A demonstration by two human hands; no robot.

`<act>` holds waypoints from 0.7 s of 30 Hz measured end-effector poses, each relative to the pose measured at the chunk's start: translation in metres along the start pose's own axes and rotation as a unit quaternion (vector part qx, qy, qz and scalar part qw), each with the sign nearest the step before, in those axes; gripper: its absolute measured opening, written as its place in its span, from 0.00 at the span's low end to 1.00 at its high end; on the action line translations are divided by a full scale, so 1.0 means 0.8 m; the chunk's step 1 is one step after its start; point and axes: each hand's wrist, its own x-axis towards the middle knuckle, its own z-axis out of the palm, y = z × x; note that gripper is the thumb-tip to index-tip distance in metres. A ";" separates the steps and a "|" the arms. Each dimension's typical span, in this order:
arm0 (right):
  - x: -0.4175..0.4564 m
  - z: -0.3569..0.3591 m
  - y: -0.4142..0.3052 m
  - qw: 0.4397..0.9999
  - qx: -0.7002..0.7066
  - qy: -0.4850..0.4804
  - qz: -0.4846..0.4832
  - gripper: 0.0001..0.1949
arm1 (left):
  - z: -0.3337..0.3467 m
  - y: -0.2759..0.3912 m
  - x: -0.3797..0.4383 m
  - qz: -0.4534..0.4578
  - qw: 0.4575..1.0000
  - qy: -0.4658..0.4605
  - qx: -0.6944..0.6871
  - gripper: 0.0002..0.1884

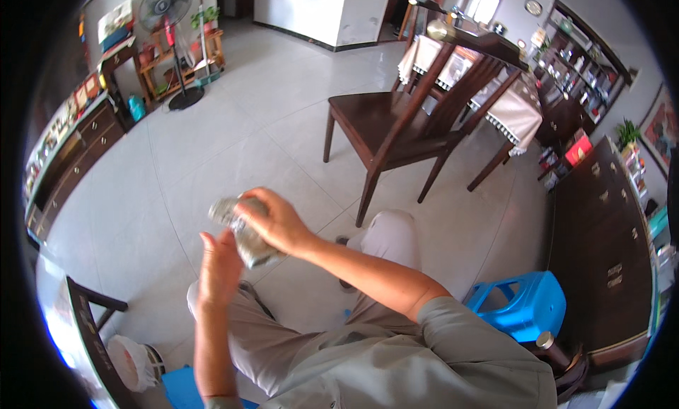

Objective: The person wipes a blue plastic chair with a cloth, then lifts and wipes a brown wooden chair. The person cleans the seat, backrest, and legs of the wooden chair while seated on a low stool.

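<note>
My right hand [276,223] grips a grey-beige bundle [254,244] that looks soft, perhaps folded cloth; blur hides exactly what it is. The thumb lies across its upper part, and one end [223,210] sticks out to the left. Close against the bundle's left side is my left hand [217,263], blurred, with one digit pointing up apart from the others. Whether it touches or grips the bundle cannot be made out. Both hands are above the tiled floor [223,165], in front of my knees [392,234].
A dark wooden chair [366,117] stands ahead, before a cloth-covered table [509,112]. To the right are a blue plastic stool [536,308] and a dark cabinet [594,250]. A lined bin [132,361] sits at lower left. A standing fan [167,11] is at far left.
</note>
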 end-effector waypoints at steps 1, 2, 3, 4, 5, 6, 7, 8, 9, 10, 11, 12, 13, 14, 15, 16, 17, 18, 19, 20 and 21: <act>-0.013 -0.001 -0.012 0.995 -0.089 0.007 -0.042 0.18 | 0.033 -0.018 0.000 -0.026 0.996 0.047 -0.073 0.34; -0.020 -0.010 -0.017 0.994 -0.108 0.005 -0.033 0.18 | 0.040 -0.031 0.007 -0.022 0.999 0.032 0.001 0.33; -0.027 -0.018 -0.017 0.991 -0.129 -0.001 -0.022 0.19 | 0.042 -0.047 0.013 -0.015 0.997 0.018 0.072 0.33; -0.032 -0.026 -0.008 0.993 -0.109 0.026 -0.021 0.19 | 0.043 -0.058 0.020 -0.040 0.997 0.048 0.055 0.29; -0.036 -0.033 0.010 0.994 -0.089 0.054 -0.021 0.19 | 0.046 -0.067 0.026 -0.065 0.996 0.049 0.048 0.24; -0.037 -0.042 0.020 0.994 -0.071 0.079 -0.023 0.19 | 0.046 -0.077 0.033 -0.070 0.995 0.045 0.050 0.23; -0.040 -0.054 0.031 0.994 -0.065 0.082 -0.031 0.22 | 0.046 -0.086 0.038 -0.074 0.995 0.040 0.052 0.22; -0.042 -0.058 0.041 0.992 -0.066 0.098 -0.033 0.23 | 0.045 -0.092 0.040 -0.057 0.996 0.042 0.057 0.22; -0.046 -0.062 0.048 0.990 -0.068 0.117 -0.031 0.24 | 0.039 -0.097 0.044 -0.067 0.995 0.051 0.062 0.22; -0.049 -0.066 0.058 0.989 -0.069 0.128 -0.029 0.25 | 0.031 -0.101 0.048 -0.074 0.994 0.057 0.064 0.22; -0.049 -0.066 0.069 0.988 -0.068 0.138 -0.026 0.26 | 0.026 -0.104 0.051 -0.082 0.992 0.064 0.067 0.22; -0.049 -0.069 0.079 0.986 -0.072 0.147 -0.025 0.26 | 0.030 -0.105 0.050 -0.092 0.992 0.048 0.067 0.23; -0.050 -0.073 0.090 0.988 -0.040 0.151 0.001 0.26 | 0.037 -0.107 0.054 -0.114 0.992 0.045 0.031 0.24; -0.049 -0.076 0.100 0.988 -0.007 0.154 0.025 0.27 | 0.042 -0.108 0.058 -0.135 0.990 0.043 -0.005 0.25; -0.049 -0.077 0.101 0.987 0.027 0.151 0.051 0.27 | 0.043 -0.111 0.058 -0.154 0.986 0.046 -0.043 0.26; -0.051 -0.079 0.101 0.984 0.028 0.147 0.096 0.27 | 0.042 -0.114 0.058 -0.163 0.984 0.028 -0.060 0.29; -0.052 -0.080 0.103 0.984 0.035 0.145 0.100 0.27 | 0.038 -0.121 0.060 -0.178 0.981 0.027 -0.065 0.30; -0.053 -0.080 0.104 0.984 0.040 0.140 0.101 0.27 | 0.037 -0.128 0.061 -0.190 0.979 0.027 -0.071 0.30; -0.053 -0.078 0.105 0.985 0.047 0.134 0.103 0.27 | 0.035 -0.131 0.060 -0.201 0.976 0.028 -0.078 0.31; -0.053 -0.075 0.106 0.987 0.043 0.119 0.103 0.26 | 0.035 -0.132 0.059 -0.206 0.973 0.016 -0.105 0.29; -0.053 -0.072 0.119 0.989 0.010 0.135 0.062 0.27 | 0.038 -0.134 0.062 -0.199 0.976 0.018 -0.091 0.29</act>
